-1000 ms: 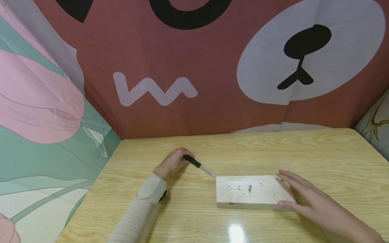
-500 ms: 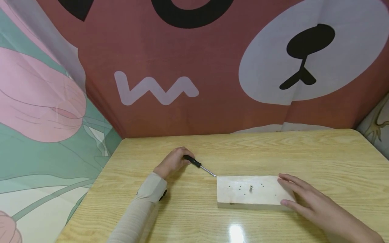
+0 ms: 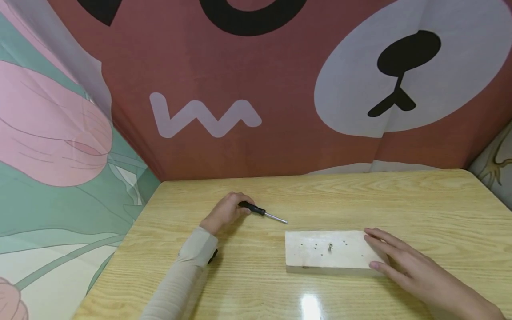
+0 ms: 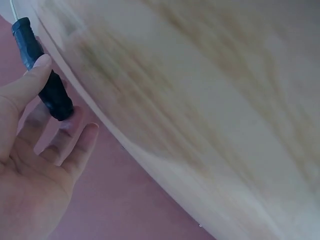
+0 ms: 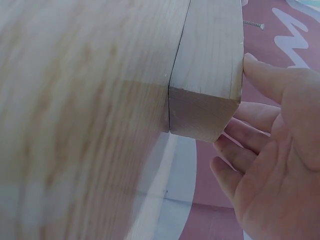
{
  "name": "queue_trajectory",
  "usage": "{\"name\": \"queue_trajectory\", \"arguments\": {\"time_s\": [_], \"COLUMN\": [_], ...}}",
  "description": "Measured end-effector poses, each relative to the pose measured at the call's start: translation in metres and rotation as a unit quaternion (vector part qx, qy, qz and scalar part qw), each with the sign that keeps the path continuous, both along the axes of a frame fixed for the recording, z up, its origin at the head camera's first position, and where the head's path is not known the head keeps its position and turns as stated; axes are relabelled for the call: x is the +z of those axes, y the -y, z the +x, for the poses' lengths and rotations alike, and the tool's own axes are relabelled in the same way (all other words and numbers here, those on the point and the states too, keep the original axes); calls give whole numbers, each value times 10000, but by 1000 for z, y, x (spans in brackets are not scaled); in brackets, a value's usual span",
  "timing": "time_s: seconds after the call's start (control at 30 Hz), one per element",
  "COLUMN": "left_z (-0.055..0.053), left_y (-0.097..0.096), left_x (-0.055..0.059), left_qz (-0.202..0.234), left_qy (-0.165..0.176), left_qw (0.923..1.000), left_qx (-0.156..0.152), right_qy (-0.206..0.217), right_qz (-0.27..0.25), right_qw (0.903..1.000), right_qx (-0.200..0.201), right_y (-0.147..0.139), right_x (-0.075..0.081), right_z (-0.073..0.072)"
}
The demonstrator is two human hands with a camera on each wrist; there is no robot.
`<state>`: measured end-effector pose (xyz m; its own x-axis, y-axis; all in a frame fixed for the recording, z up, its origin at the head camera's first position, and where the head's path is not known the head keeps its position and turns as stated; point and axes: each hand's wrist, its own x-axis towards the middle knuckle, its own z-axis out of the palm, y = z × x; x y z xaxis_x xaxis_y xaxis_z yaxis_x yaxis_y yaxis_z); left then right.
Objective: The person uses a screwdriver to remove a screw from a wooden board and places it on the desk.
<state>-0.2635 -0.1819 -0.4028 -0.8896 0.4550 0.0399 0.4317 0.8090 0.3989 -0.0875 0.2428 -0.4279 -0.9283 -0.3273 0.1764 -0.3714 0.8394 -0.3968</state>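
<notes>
Gripped a screwdriver (image 3: 258,210) by its black handle (image 4: 59,100) in the left hand (image 3: 227,211), with thumb and fingers pinching it from opposite sides, toward the far edge of the table (image 3: 248,275), nearer the far-left corner than the far-right one. Pointed the thin metal shaft (image 3: 276,218) toward the right edge and slightly toward the near one, with the tip just clear of the far-left corner of a wooden block (image 3: 342,258). Could not tell resting on the table from hovering for the screwdriver. Held the right end of the block in the right hand (image 3: 414,266), grasping it between the thumb on the near long side and the fingers on the far one. Had the block lying flat on the table, near the middle between the left and right edges, with its long sides roughly along the far edge. Saw a screw (image 3: 330,247) standing out of its top face among several small dark holes (image 3: 315,245). Wore a light sleeve (image 3: 182,275) behind the left hand. Faced a reddish cloth (image 3: 240,155) beyond the far edge.
</notes>
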Motion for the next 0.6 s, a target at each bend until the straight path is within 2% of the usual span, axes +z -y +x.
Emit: {"name": "queue_trajectory", "arguments": {"time_s": [0.1, 0.2, 0.37, 0.6], "left_z": [-1, -2, 1, 3], "left_y": [2, 2, -1, -2], "left_x": [0, 0, 5, 7], "left_qz": [65, 66, 73, 527], "left_qy": [-68, -138, -138, -70], "left_qw": [10000, 9999, 9999, 9981], "left_qx": [-23, -39, 29, -318], "right_qy": [171, 104, -62, -172], "right_qz": [129, 154, -112, -244], "right_qw": [9997, 9998, 9999, 9995], "right_qx": [-92, -64, 24, 109], "right_y": [0, 1, 0, 0], "right_x": [2, 2, 0, -2], "right_z": [0, -1, -2, -1]}}
